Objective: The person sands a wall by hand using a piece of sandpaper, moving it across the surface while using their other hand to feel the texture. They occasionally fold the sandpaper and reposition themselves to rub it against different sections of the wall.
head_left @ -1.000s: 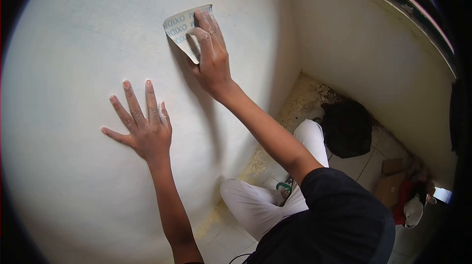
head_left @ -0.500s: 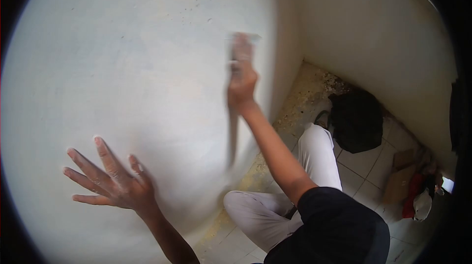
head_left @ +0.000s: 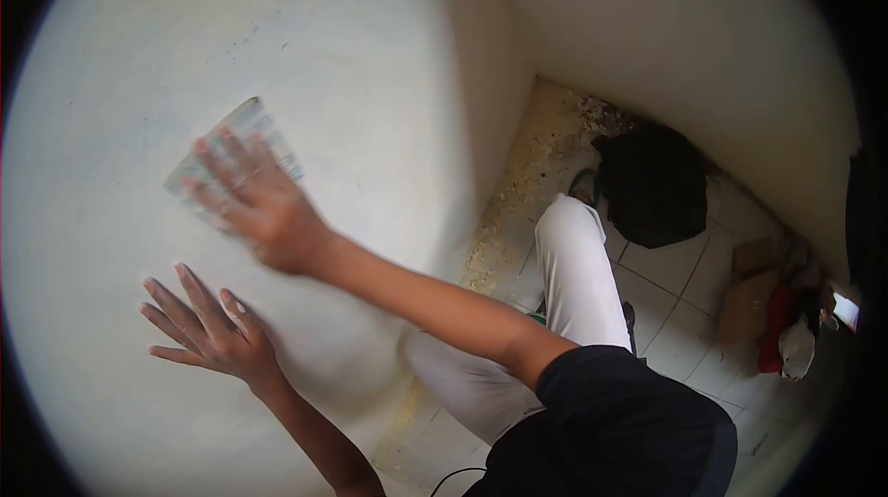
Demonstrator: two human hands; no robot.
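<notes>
A pale wall fills the left and middle of the view. My right hand presses a sheet of sandpaper with faint blue print flat against it, fingers spread over the sheet and slightly blurred. Lower left of it, my left hand lies on the bare wall with its fingers spread and nothing in it. Whitish dust marks its fingers.
A black bag lies on the tiled floor near the corner. Cardboard and red and white cloth lie at the right. My bent legs are beside the wall's foot.
My right hand has moved left and slightly down across the wall with the sheet, which now shows its printed face. My left hand stays spread on the wall. The view has shifted slightly.
</notes>
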